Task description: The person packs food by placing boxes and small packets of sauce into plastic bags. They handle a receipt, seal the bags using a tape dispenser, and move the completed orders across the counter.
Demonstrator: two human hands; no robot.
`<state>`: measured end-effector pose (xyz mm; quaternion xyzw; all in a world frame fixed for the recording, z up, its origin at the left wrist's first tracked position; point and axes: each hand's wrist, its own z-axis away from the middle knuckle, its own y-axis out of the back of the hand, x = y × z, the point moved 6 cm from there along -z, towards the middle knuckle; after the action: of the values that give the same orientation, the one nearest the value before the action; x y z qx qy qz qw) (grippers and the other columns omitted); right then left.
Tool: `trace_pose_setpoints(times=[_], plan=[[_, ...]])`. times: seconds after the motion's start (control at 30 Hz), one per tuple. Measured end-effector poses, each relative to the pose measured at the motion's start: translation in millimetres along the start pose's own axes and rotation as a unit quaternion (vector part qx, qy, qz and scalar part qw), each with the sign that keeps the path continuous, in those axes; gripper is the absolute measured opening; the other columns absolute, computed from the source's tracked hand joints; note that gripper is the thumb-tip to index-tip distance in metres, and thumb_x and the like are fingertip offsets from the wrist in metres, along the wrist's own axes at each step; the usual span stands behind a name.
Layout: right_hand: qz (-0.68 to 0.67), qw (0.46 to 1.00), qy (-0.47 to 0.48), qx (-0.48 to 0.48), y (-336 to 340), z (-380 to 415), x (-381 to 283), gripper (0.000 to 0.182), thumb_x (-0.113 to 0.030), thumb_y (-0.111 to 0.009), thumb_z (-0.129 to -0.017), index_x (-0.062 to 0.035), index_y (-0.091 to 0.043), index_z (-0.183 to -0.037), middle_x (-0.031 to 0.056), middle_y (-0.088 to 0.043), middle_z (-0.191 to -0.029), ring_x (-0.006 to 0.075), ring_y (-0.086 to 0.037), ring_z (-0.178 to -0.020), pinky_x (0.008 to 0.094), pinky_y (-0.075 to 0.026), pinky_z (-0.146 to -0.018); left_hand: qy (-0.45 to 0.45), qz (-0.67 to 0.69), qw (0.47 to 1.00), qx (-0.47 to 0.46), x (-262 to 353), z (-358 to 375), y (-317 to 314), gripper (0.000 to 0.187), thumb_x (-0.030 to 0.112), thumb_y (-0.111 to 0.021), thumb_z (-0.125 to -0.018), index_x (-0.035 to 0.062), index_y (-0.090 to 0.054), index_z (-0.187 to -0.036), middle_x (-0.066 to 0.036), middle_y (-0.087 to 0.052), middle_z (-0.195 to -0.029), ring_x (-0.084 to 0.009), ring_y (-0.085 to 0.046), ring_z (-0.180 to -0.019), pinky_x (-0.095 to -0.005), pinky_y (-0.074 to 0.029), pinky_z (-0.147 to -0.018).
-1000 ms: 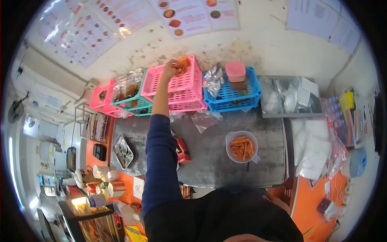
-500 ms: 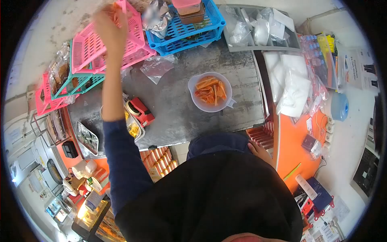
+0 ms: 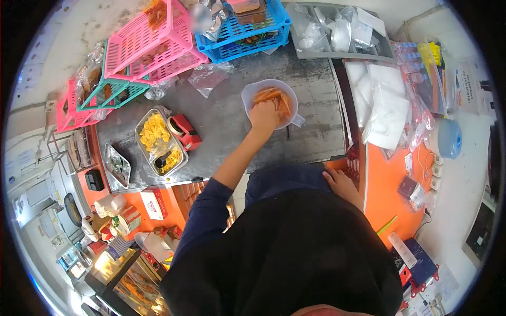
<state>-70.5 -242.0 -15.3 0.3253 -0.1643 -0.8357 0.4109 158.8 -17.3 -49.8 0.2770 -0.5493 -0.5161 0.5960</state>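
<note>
A translucent white bowl with a side handle [image 3: 293, 122] stands on the dark worktop, holding orange food strips [image 3: 285, 105]. My left hand [image 3: 265, 115] reaches down into it, fingers curled against the strips and the fingertips hidden among them. My right hand [image 3: 341, 184] rests low beside my body at the worktop's near edge, its fingers stretched out and nothing in them. Left of the bowl, a metal tray [image 3: 182, 158] of yellow food pieces stands next to a red tape dispenser [image 3: 184, 132].
Stacked pink baskets [image 3: 142, 47] at the back left hold orange food. Blue baskets [image 3: 245, 41] and a grey divided bin [image 3: 337, 54] line the back. White plastic bags [image 3: 387, 110] lie on the right. A foil-like tray [image 3: 117, 166] sits at the left edge.
My left hand has come from the pink basket at the upper left down and right into the bowl. The tray of yellow food is uncovered from behind my arm. My right hand stays low.
</note>
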Motion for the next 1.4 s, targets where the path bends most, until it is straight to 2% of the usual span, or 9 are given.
trace_pose_setpoints(times=[0.13, 0.27, 0.33, 0.43, 0.73, 0.87, 1.13, 1.27, 1.4], plan=[[-0.006, 0.999, 0.016, 0.04, 4, 5, 12, 0.053, -0.049, -0.04, -0.094, -0.0101, -0.051, -0.128, 0.0294, -0.055, -0.11, 0.0469, -0.055, -0.102, 0.0486, -0.044, -0.089, -0.086, 0.116, 0.984, 0.101, -11, 0, 6, 0.024, 0.028, -0.069, -0.078, 0.0053, -0.066, -0.084, -0.014, -0.065, -0.075, -0.0257, -0.065, -0.076, -0.0382, -0.051, -0.065], [-0.01, 0.999, 0.007, 0.045, 13, 10, 21, 0.053, -0.049, -0.04, -0.094, -0.0103, -0.051, -0.128, 0.0293, -0.056, -0.107, 0.0459, -0.055, -0.102, 0.0486, -0.045, -0.088, -0.03, 0.242, 0.969, 0.044, -13, 16, 51, 0.018, 0.022, -0.07, -0.079, 0.0047, -0.065, -0.078, -0.009, -0.067, -0.076, -0.0216, -0.066, -0.076, -0.033, -0.053, -0.067], [0.007, 0.998, 0.033, 0.047, 12, 8, 30, 0.053, -0.05, -0.041, -0.094, -0.0096, -0.052, -0.127, 0.0287, -0.058, -0.104, 0.045, -0.056, -0.101, 0.0487, -0.045, -0.087, 0.026, 0.527, 0.848, -0.051, -18, 21, 52, 0.008, 0.015, -0.062, -0.088, 0.0092, -0.064, -0.094, -0.005, -0.067, -0.096, -0.0124, -0.062, -0.081, -0.0259, -0.05, -0.063], [0.011, 0.997, 0.045, 0.06, 11, 5, 38, 0.053, -0.05, -0.041, -0.094, -0.0086, -0.053, -0.125, 0.028, -0.058, -0.103, 0.0442, -0.057, -0.099, 0.0485, -0.046, -0.086, 0.009, 0.647, 0.758, -0.084, -20, 22, 48, 0.015, 0.001, -0.06, -0.088, 0.0065, -0.055, -0.101, -0.009, -0.065, -0.104, -0.0175, -0.064, -0.091, -0.0288, -0.054, -0.077], [0.017, 0.995, 0.063, 0.082, 15, 6, 47, 0.053, -0.05, -0.041, -0.093, -0.0087, -0.053, -0.125, 0.0273, -0.058, -0.102, 0.0429, -0.058, -0.095, 0.0483, -0.047, -0.084, -0.048, 0.713, 0.7, -0.019, -1, 39, 49, 0.051, -0.014, -0.065, -0.076, 0.0036, -0.045, -0.119, -0.013, -0.064, -0.108, -0.0184, -0.062, -0.1, -0.0314, -0.051, -0.088], [0.016, 0.995, 0.066, 0.079, 16, 5, 48, 0.052, -0.049, -0.042, -0.093, -0.0087, -0.053, -0.124, 0.0276, -0.058, -0.102, 0.043, -0.058, -0.096, 0.0481, -0.047, -0.084, -0.061, 0.68, 0.73, 0.023, 8, 42, 53, 0.049, -0.012, -0.066, -0.076, 0.0011, -0.048, -0.12, -0.012, -0.063, -0.109, -0.0185, -0.062, -0.1, -0.0301, -0.051, -0.087], [0.027, 0.994, 0.064, 0.084, 13, 0, 47, 0.05, -0.048, -0.043, -0.093, -0.0091, -0.054, -0.122, 0.0278, -0.059, -0.101, 0.0434, -0.059, -0.095, 0.0486, -0.047, -0.084, 0.135, 0.724, 0.677, 0.019, -4, 34, 33, 0.026, 0.005, -0.068, -0.083, -0.004, -0.06, -0.107, -0.011, -0.065, -0.102, -0.0184, -0.065, -0.09, -0.0307, -0.053, -0.08], [0.016, 0.995, 0.056, 0.083, 11, 0, 49, 0.049, -0.047, -0.043, -0.093, -0.0092, -0.054, -0.122, 0.0279, -0.058, -0.101, 0.0436, -0.058, -0.095, 0.0486, -0.047, -0.084, 0.127, 0.761, 0.635, -0.022, -2, 34, 34, 0.025, 0.01, -0.064, -0.087, -0.0013, -0.06, -0.11, -0.011, -0.065, -0.104, -0.0198, -0.064, -0.095, -0.0316, -0.055, -0.083], [0.014, 0.993, 0.066, 0.099, 8, -3, 51, 0.049, -0.047, -0.044, -0.093, -0.009, -0.054, -0.122, 0.0278, -0.059, -0.1, 0.0434, -0.058, -0.096, 0.0489, -0.046, -0.083, 0.05, 0.719, 0.692, -0.046, 7, 38, 44, 0.031, 0.004, -0.066, -0.084, -0.0011, -0.057, -0.113, -0.011, -0.065, -0.107, -0.0192, -0.064, -0.095, -0.0316, -0.053, -0.085]])
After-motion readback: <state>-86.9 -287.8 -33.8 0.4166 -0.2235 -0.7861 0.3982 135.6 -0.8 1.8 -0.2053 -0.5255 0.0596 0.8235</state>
